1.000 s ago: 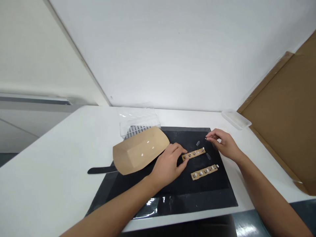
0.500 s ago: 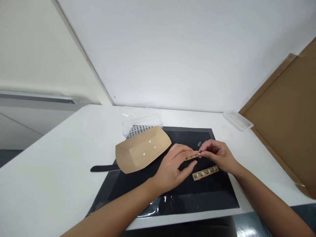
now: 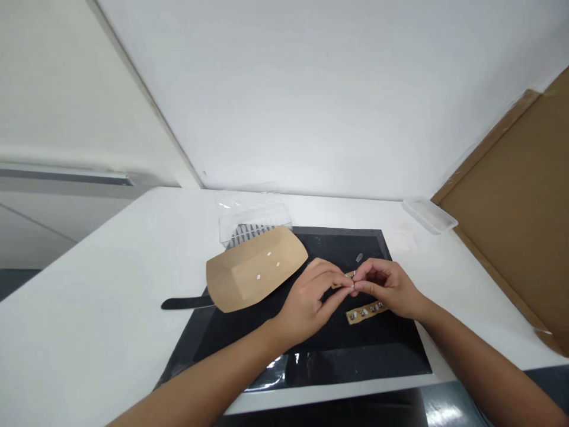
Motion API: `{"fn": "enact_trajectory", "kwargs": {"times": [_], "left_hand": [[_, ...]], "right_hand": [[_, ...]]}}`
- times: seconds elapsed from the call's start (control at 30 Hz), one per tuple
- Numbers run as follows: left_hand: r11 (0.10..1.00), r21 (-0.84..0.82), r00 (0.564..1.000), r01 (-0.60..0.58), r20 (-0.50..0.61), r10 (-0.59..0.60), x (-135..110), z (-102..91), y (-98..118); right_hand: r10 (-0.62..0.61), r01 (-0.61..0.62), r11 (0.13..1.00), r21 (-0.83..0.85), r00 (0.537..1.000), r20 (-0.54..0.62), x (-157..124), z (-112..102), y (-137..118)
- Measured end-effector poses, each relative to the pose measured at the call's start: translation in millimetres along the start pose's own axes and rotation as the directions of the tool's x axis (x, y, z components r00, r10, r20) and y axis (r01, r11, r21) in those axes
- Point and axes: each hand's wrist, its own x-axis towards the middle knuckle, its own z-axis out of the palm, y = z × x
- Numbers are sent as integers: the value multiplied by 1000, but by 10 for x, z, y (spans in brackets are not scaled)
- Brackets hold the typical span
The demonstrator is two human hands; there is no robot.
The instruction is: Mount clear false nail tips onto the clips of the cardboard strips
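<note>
My left hand [image 3: 311,299] and my right hand [image 3: 386,287] meet over the middle of a black mat [image 3: 249,332]. Both pinch at a narrow tan strip [image 3: 348,276] set with small metal studs; the fingers hide most of it. My right fingertips press together on something tiny at the strip, too small to name. A second studded tan strip [image 3: 365,311] lies flat on the mat just below my right hand. A small clear piece [image 3: 359,258] rests on the mat behind the hands.
A brown paper tray [image 3: 253,270] lies upside down on the mat's left part, over a black strap [image 3: 184,303]. Behind it stands a clear plastic box [image 3: 253,220]. A shallow clear tray [image 3: 429,214] and a large cardboard sheet [image 3: 515,201] are at the right.
My right hand has come in from the mat's far right side to the upper strip, where my left hand holds it. Both hands now pinch together there.
</note>
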Motion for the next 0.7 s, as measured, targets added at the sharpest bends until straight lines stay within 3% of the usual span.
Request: {"fn": "enact_trajectory", "kwargs": {"times": [0.2, 0.43, 0.7], "left_hand": [[995, 2, 992, 100, 80, -100, -10, -24, 40], [996, 10, 991, 86, 106, -86, -24, -30, 48], [994, 46, 995, -96, 36, 94, -26, -25, -22]], "right_hand": [[-27, 31, 982, -186, 999, 26, -20, -31, -81], [-125, 151, 928, -340, 988, 95, -25, -71, -88], [-236, 271, 864, -424, 962, 135, -19, -76, -83]]}}
